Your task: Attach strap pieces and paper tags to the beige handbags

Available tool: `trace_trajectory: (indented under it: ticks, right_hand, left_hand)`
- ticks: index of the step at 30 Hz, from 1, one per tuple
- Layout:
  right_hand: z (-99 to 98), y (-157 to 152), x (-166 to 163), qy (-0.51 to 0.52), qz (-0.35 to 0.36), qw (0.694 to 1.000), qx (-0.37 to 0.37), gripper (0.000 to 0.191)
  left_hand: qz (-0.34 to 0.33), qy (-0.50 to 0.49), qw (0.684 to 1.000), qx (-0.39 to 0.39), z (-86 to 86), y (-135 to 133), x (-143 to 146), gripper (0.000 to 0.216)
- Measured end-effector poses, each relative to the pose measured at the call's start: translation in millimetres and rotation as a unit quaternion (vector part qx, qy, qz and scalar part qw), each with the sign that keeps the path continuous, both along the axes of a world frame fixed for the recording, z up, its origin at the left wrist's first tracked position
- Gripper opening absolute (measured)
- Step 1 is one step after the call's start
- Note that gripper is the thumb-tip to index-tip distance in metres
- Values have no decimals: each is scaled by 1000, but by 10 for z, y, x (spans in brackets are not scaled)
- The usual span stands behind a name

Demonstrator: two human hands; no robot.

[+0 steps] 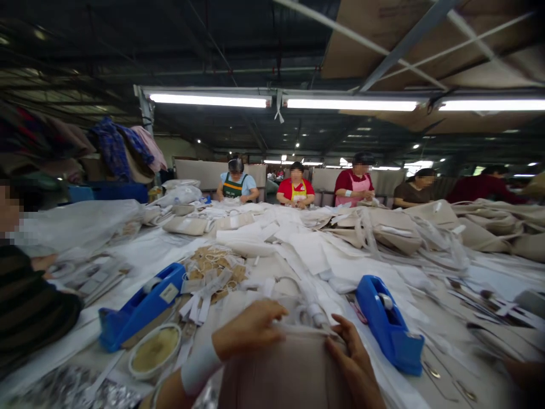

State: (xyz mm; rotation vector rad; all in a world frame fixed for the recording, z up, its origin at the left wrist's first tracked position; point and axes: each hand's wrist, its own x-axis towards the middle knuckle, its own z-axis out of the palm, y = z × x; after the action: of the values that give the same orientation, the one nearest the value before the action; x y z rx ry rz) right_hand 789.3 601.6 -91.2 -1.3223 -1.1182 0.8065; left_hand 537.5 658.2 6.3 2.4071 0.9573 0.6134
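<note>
My left hand [249,329] curls its fingers over the top edge of a beige fabric bag [285,369] that lies in front of me. My right hand [351,355] pinches the same edge further right. A white band wraps my left wrist. Just beyond the bag's edge lie white handle straps [309,307]. A blue tape dispenser [389,324] stands to the right of my right hand, and a second blue tape dispenser [140,307] lies to the left.
A round lid with yellowish paste [155,351] sits at the lower left. Paper tags [213,272] and piles of white and beige bags [383,233] cover the long table. A person's striped sleeve [29,307] is at left; several workers sit across the far side.
</note>
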Motion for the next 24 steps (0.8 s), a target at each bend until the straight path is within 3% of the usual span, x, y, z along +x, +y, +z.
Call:
trace_trajectory:
  ticks: [4,7,10,14,20,24]
  right_hand:
    - [40,-45,1,-57,-1,998,-25,64]
    - [10,-30,32,-72,-1,997,-37,66]
    - [-45,-11,66,-59,3,997,-45,70]
    - [-93,2,84,-49,-6,998,-50,72]
    - [-93,14,68,-51,-25,997,-50,74]
    - [-76,34,79,-21,-5,997,-75,78]
  left_hand:
    - [195,-73,977,-48,-7,-50,-724,22]
    - [204,-133,960,-137,-189,-156,-949,29]
    - [173,-206,938,-218,-422,-251,-889,39]
    - [203,-320,889,-258,-631,-334,-667,55]
    - [256,-424,830,-256,-645,-545,-412,57]
    - [237,-463,796,-311,-654,-573,-375,61]
